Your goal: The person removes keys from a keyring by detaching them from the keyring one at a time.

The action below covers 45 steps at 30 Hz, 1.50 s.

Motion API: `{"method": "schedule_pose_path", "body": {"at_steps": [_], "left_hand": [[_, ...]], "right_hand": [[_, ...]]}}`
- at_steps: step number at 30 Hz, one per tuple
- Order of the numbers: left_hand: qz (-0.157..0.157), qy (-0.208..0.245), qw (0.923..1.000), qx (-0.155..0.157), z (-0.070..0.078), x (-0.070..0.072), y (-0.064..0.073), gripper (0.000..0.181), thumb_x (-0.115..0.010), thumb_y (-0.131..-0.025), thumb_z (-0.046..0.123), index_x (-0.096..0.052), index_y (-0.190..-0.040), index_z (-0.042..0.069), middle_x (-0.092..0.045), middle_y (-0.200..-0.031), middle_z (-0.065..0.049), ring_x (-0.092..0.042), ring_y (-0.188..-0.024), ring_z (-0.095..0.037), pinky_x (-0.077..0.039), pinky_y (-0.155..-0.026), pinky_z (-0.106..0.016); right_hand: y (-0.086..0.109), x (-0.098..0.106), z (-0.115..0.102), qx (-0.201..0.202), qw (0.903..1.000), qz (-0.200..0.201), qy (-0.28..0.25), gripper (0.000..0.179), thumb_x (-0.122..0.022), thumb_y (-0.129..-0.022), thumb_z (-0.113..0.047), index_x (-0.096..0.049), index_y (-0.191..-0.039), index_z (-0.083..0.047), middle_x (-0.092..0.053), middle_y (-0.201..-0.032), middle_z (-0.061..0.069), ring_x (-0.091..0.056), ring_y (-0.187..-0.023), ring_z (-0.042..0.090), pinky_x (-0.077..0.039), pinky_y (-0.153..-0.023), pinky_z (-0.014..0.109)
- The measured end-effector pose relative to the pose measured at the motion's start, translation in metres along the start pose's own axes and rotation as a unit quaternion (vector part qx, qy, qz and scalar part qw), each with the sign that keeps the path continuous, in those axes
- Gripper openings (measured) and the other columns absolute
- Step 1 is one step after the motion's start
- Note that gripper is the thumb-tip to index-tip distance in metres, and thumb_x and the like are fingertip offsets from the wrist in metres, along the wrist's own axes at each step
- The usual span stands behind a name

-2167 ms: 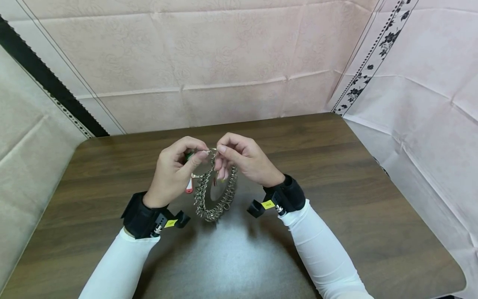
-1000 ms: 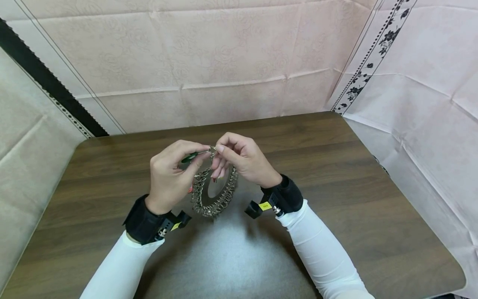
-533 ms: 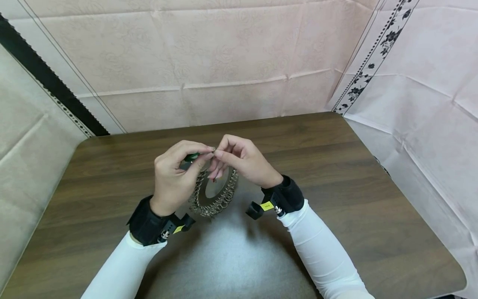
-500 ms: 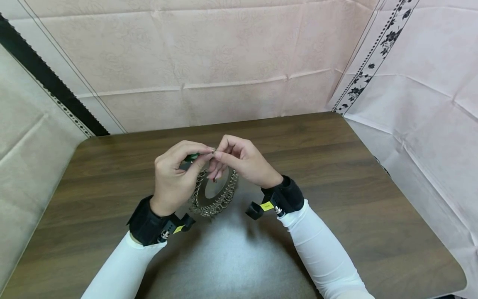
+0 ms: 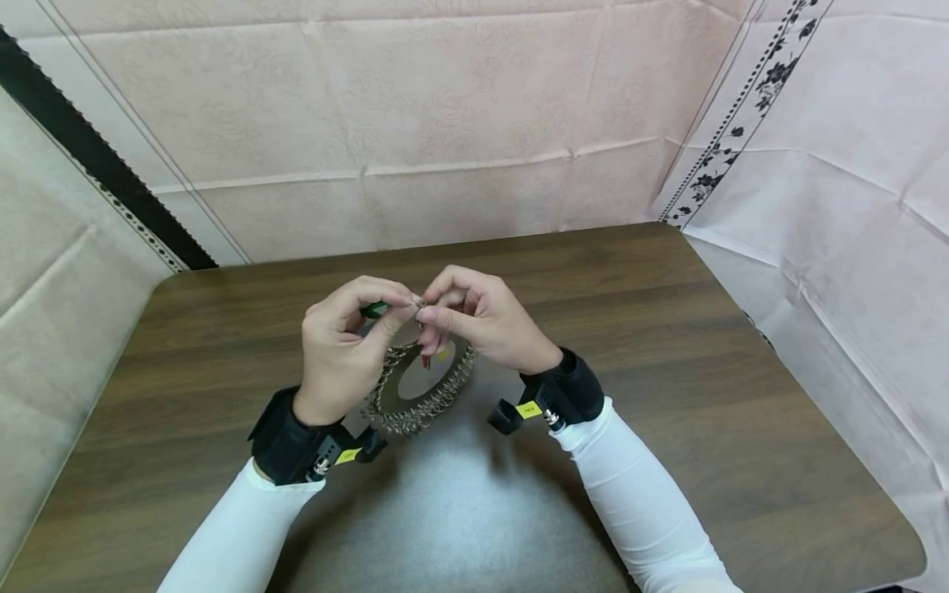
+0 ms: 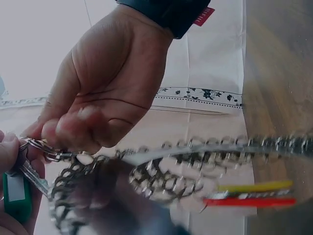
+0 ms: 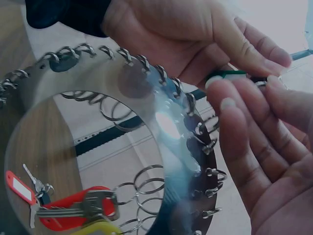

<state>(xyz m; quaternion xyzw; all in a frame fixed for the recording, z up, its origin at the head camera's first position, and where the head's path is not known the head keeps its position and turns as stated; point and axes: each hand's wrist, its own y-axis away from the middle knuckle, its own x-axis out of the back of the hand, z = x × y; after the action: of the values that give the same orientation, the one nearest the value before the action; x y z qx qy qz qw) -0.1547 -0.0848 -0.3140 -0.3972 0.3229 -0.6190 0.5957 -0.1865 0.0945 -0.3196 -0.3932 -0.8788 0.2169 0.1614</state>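
Observation:
My left hand [image 5: 341, 350] pinches a key [image 6: 34, 176] with a green key tag [image 6: 17, 196] between thumb and forefinger; the tag shows under the forefinger in the head view. Against its fingertips, my right hand [image 5: 485, 317] pinches a small metal split ring [image 6: 36, 143] with thumb and forefinger. Fingertips cover most of the meeting point. Below them hangs a shiny flat disc [image 7: 146, 93] with a big round hole, its edge lined with several split rings [image 5: 406, 424]. A red key tag [image 7: 55, 210], a yellow tag [image 7: 100, 227] and keys [image 7: 80, 208] show through the hole.
Underneath is a brown wood-grain table [image 5: 667, 428]. Pale cloth walls [image 5: 445, 132] rise behind it and at both sides, with a black strip [image 5: 111, 156] at left and a floral band [image 5: 741, 115] at right.
The disc has shifted a little left and turned to show more of its face. The green tag shows more under my left forefinger; the red-and-white tag is now out of sight below that hand.

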Motion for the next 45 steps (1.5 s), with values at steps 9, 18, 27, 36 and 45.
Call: {"method": "schedule_pose_path", "body": {"at_steps": [9, 18, 27, 36, 45], "left_hand": [[-0.025, -0.031, 0.9992, 0.003, 0.001, 0.000, -0.001, 0.017, -0.066, -0.078, -0.014, -0.066, -0.091, -0.003, -0.067, -0.088, -0.012, -0.063, -0.083, -0.015, -0.050, -0.074, -0.027], [-0.073, -0.108, 0.9912, 0.023, -0.005, 0.005, -0.002, 0.022, -0.065, -0.085, -0.001, -0.069, -0.107, 0.002, -0.067, -0.101, -0.007, -0.060, -0.093, -0.014, -0.048, -0.079, -0.025], [-0.085, -0.119, 0.9888, 0.031, -0.007, 0.008, -0.002, 0.015, -0.066, -0.086, 0.001, -0.068, -0.100, 0.004, -0.067, -0.099, -0.005, -0.059, -0.094, -0.014, -0.046, -0.085, -0.031], [-0.081, -0.120, 0.9893, 0.020, -0.010, 0.009, -0.001, 0.013, -0.068, -0.084, 0.000, -0.068, -0.094, 0.007, -0.068, -0.097, -0.003, -0.058, -0.096, -0.016, -0.033, -0.092, -0.042], [-0.080, -0.119, 0.9894, 0.023, -0.010, 0.007, -0.002, 0.008, -0.066, -0.086, 0.001, -0.066, -0.093, 0.006, -0.066, -0.096, -0.003, -0.058, -0.095, -0.015, -0.033, -0.086, -0.039]], "right_hand": [[0.002, 0.003, -0.001, 0.044, 0.9931, -0.007, 0.108, 0.005, -0.054, -0.095, -0.005, -0.054, -0.095, 0.000, -0.052, -0.068, 0.006, -0.048, -0.054, 0.017, -0.043, -0.046, 0.033], [0.003, 0.004, -0.006, 0.043, 0.9932, 0.000, 0.108, 0.007, -0.050, -0.098, -0.005, -0.050, -0.094, 0.001, -0.049, -0.069, 0.008, -0.047, -0.055, 0.017, -0.043, -0.048, 0.030], [0.003, 0.002, -0.008, 0.033, 0.9951, 0.000, 0.093, 0.008, -0.049, -0.098, -0.005, -0.050, -0.095, 0.002, -0.051, -0.070, 0.010, -0.048, -0.056, 0.017, -0.046, -0.049, 0.030], [0.003, 0.003, -0.005, 0.029, 0.9953, -0.002, 0.092, 0.010, -0.050, -0.098, -0.007, -0.050, -0.095, 0.002, -0.051, -0.070, 0.010, -0.048, -0.055, 0.017, -0.045, -0.048, 0.030], [0.003, 0.004, -0.006, 0.026, 0.9958, 0.000, 0.087, 0.010, -0.049, -0.098, -0.007, -0.050, -0.095, 0.002, -0.051, -0.069, 0.010, -0.049, -0.056, 0.018, -0.046, -0.048, 0.037]]}}
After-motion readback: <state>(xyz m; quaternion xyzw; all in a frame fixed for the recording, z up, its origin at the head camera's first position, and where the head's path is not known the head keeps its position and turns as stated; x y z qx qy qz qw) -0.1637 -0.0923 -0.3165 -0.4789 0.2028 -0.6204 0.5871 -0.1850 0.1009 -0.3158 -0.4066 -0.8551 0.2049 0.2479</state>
